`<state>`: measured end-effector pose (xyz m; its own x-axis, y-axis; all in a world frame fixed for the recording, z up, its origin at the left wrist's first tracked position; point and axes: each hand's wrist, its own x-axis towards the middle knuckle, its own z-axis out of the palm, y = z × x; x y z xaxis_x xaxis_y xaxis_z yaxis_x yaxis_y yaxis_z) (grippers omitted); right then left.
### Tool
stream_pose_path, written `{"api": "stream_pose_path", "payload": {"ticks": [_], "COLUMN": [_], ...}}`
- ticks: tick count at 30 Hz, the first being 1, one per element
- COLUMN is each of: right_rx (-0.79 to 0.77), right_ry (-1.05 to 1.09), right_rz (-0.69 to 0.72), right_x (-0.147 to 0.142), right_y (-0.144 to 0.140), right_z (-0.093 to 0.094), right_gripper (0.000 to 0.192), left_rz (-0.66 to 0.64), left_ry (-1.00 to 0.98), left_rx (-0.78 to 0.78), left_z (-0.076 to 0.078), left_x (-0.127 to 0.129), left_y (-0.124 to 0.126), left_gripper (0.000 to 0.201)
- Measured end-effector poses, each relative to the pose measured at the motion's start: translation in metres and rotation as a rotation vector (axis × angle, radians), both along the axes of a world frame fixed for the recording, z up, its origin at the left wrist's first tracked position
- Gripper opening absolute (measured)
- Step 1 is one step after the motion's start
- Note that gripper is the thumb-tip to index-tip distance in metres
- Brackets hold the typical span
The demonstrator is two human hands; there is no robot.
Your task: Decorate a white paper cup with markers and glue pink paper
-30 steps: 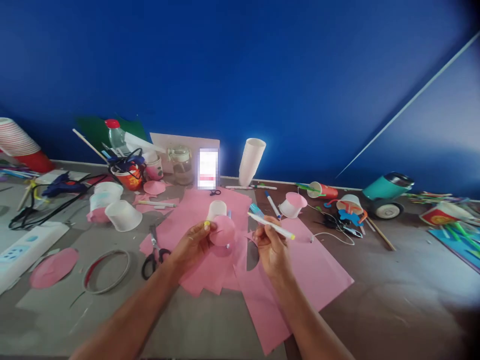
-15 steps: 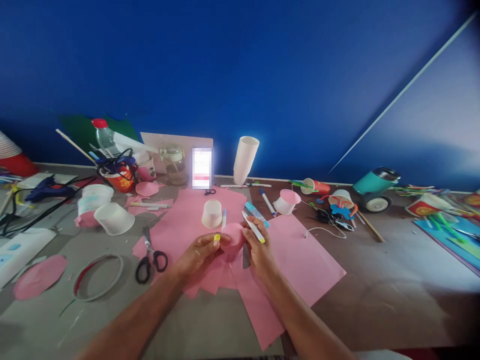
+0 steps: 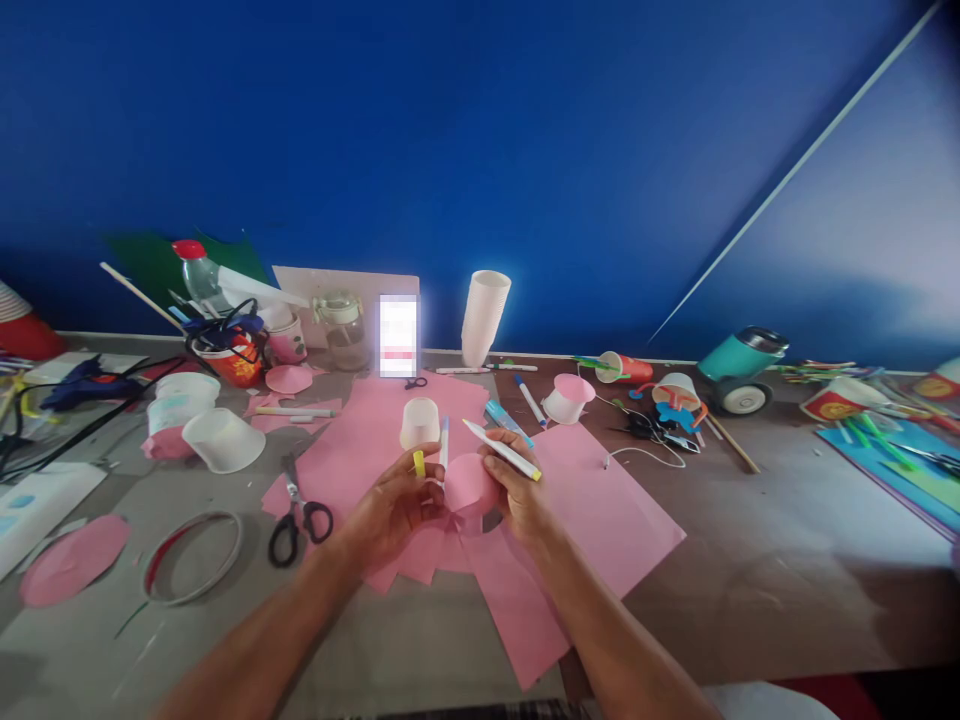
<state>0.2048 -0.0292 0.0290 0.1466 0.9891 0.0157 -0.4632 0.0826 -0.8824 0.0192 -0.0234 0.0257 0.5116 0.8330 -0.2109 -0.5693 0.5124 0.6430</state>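
We are looking down at our two bare hands working over a craft table. Our left hand (image 3: pixel 390 505) is curling its fingers around a small yellow pen cap (image 3: pixel 418 463), pinched upright between thumb and forefinger. Our right hand (image 3: pixel 517 495) is gripping a white marker with a yellow end (image 3: pixel 501 449) while its fingers are also pressing a pink paper-covered cup (image 3: pixel 469 487), which is sitting between both hands just above the pink paper sheets (image 3: pixel 600 510). The cup is already looking wrapped in pink; we are seeing no drawing on it yet, so decorating seems left. A bare white cup (image 3: pixel 419 422) is standing just behind, scissors (image 3: pixel 298 515) are lying to the left. No writing is readable anywhere; a bright blurred panel (image 3: pixel 397 335) is showing nothing legible.
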Motion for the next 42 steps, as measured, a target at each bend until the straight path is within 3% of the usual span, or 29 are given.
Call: {"api": "stream_pose_path", "payload": {"ticks": [2, 8, 16, 21, 24, 27, 30, 33, 37, 42], "right_rx": [0.007, 0.049, 0.030, 0.039, 0.137, 0.259, 0.349, 0.426, 0.484, 0.507], "right_ry": [-0.020, -0.155, -0.098, -0.145, -0.295, -0.436, -0.419, -0.427, -0.586, -0.588], "right_rz": [0.007, 0.047, 0.087, 0.136, 0.086, -0.106, -0.215, -0.202, -0.079, -0.033], "right_x": [-0.001, -0.001, -0.001, -0.003, -0.003, -0.001, 0.005, 0.008, 0.005, -0.003], "right_y": [0.000, -0.002, -0.003, -0.005, -0.005, -0.005, -0.006, -0.012, -0.024, -0.031], "right_z": [-0.003, -0.013, -0.006, -0.005, -0.006, -0.007, -0.003, 0.002, 0.006, 0.006], "right_gripper": [0.028, 0.028, 0.028, 0.026, 0.026, 0.025, 0.028, 0.030, 0.030, 0.035], "left_rz": [-0.036, -0.123, -0.009, -0.051, -0.057, -0.016, 0.059, 0.109, 0.157, 0.161], "left_ry": [-0.028, 0.108, 0.208, 0.221, 0.251, 0.262, 0.257, 0.226, 0.205, 0.202], "left_rx": [-0.057, -0.155, 0.074, 0.115, 0.082, 0.056, 0.046, 0.038, 0.026, 0.056], "left_z": [-0.001, -0.009, 0.002, 0.003, 0.002, 0.001, 0.001, -0.001, -0.004, -0.006], "left_x": [-0.001, 0.001, 0.007, 0.012, 0.013, 0.011, 0.009, 0.008, 0.008, 0.007], "left_y": [0.000, -0.002, -0.011, -0.013, -0.013, -0.011, -0.008, -0.005, -0.002, 0.002], "left_gripper": [0.028, 0.029, 0.036, 0.038, 0.037, 0.035, 0.033, 0.033, 0.032, 0.029]}}
